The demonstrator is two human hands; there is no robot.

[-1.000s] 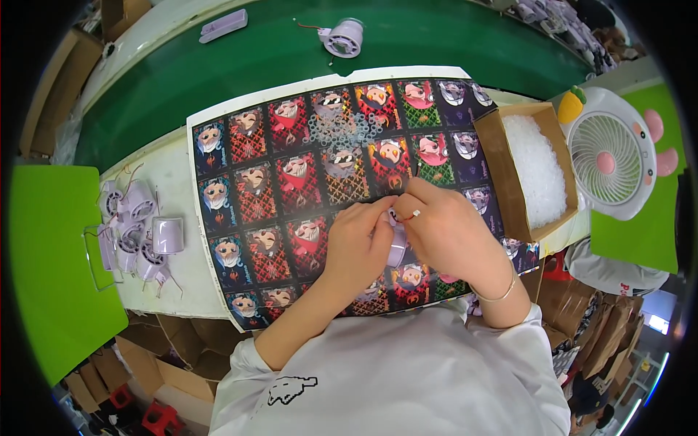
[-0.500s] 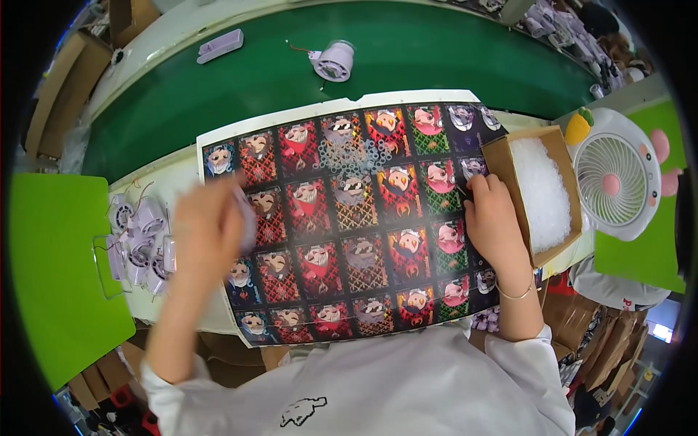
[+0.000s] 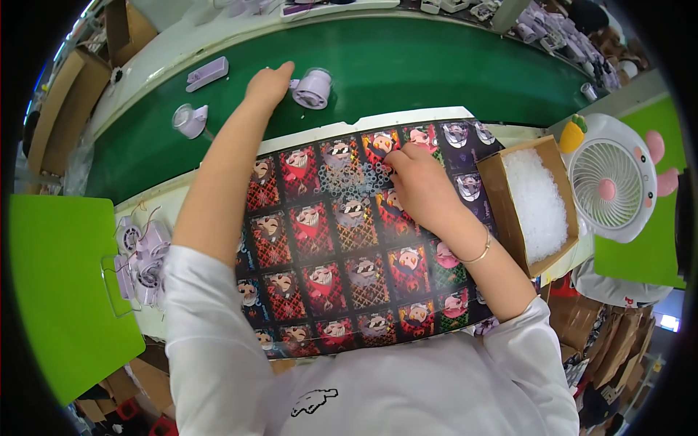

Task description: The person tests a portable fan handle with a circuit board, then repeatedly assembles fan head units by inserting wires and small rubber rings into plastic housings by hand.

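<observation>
My left hand [image 3: 270,86] reaches over the green belt, right beside a lilac fan housing [image 3: 313,89] with a clear rim. Its fingertips are mostly hidden, so a grip on the housing or its wire cannot be made out. My right hand [image 3: 420,178] is over the dark printed sheet [image 3: 305,247], fingers drawn together at the edge of a scatter of small clear rings [image 3: 352,178]. Whatever sits between those fingertips is too small to name. Another lilac fan housing [image 3: 190,121] lies on the belt, left of my left forearm.
The green belt [image 3: 407,65] runs across the far side, carrying a lilac tray-like part [image 3: 207,74]. Several lilac fan housings [image 3: 149,254] are heaped at left. A cardboard box [image 3: 538,200] of white translucent material and a white desk fan [image 3: 611,178] stand at right.
My left hand has gone from the sheet's left side out to the belt; a second housing now lies there. My right hand has moved left from the box side to the rings.
</observation>
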